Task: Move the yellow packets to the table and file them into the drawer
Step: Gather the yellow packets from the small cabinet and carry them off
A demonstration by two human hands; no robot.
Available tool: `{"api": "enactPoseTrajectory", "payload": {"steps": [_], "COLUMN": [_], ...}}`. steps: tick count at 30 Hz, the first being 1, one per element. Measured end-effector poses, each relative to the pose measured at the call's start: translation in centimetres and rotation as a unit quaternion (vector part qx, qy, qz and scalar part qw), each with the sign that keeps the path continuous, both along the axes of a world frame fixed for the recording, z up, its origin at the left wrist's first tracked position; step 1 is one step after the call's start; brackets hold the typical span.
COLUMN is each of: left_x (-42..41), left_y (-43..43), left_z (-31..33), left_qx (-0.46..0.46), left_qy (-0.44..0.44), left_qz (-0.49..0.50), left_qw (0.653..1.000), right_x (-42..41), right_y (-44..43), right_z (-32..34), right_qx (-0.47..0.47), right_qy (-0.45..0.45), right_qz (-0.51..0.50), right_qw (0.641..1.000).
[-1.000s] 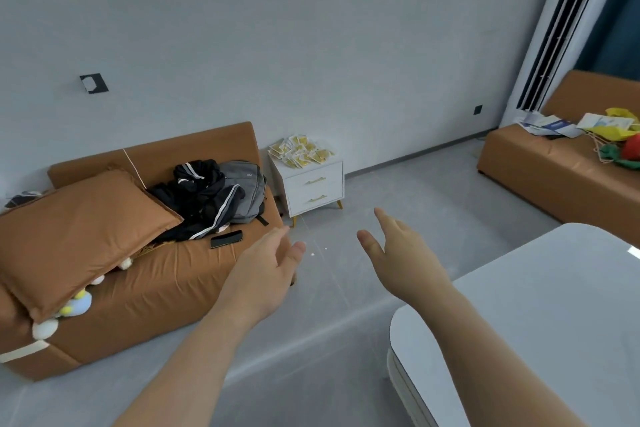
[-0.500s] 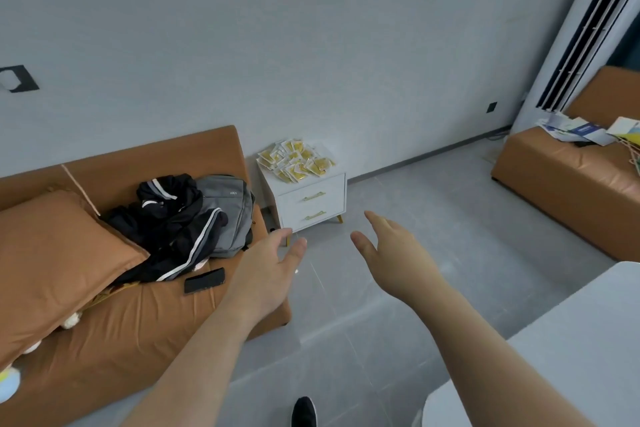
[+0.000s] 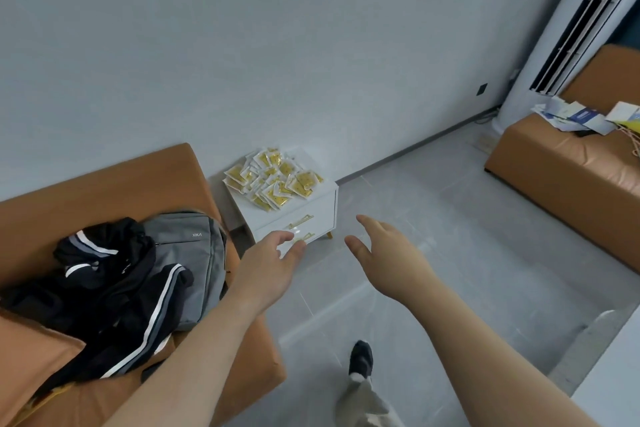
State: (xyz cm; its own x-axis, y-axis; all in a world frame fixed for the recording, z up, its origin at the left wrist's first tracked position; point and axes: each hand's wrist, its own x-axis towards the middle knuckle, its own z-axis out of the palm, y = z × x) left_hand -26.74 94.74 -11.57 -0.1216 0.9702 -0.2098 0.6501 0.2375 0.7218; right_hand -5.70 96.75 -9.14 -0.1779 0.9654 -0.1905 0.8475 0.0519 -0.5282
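Observation:
A heap of yellow packets [image 3: 273, 178] lies on top of a small white nightstand [image 3: 322, 211] with two gold-handled drawers, standing against the wall beside a brown sofa. My left hand [image 3: 268, 265] reaches forward, open and empty, and covers part of the lower drawer front in the picture. My right hand [image 3: 386, 255] is stretched out to the right of the nightstand, fingers apart, holding nothing. Both hands are still short of the packets.
A brown sofa [image 3: 104, 191] on the left carries a grey backpack [image 3: 194, 260] and a black jacket [image 3: 104, 295]. A second brown sofa [image 3: 568, 170] with papers stands at the right. A white table edge [image 3: 613, 385] shows at the bottom right. My foot [image 3: 360, 357] is on the grey tiled floor.
I have walked closer to the nightstand, which now looks larger. The white table has slid out to the bottom right corner. Both hands stay extended and empty.

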Motion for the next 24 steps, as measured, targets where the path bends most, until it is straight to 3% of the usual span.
{"api": "enactPoseTrajectory", "payload": {"steps": [11, 24], "left_x": [-4.2, -12.9], "left_y": [24.0, 45.6], "left_z": [-5.0, -14.5], "left_qx": [-0.082, -0.221], "left_qy": [-0.002, -0.096], "left_qz": [0.067, 0.176], "left_qw": [0.994, 0.954], "right_x": [-4.4, -14.0], "right_y": [28.0, 52.6], "right_z": [-5.3, -12.7], "right_qx": [-0.076, -0.186], "right_qy": [-0.046, -0.074], "right_qz": [0.09, 0.119], "right_qw": [0.992, 0.973]}}
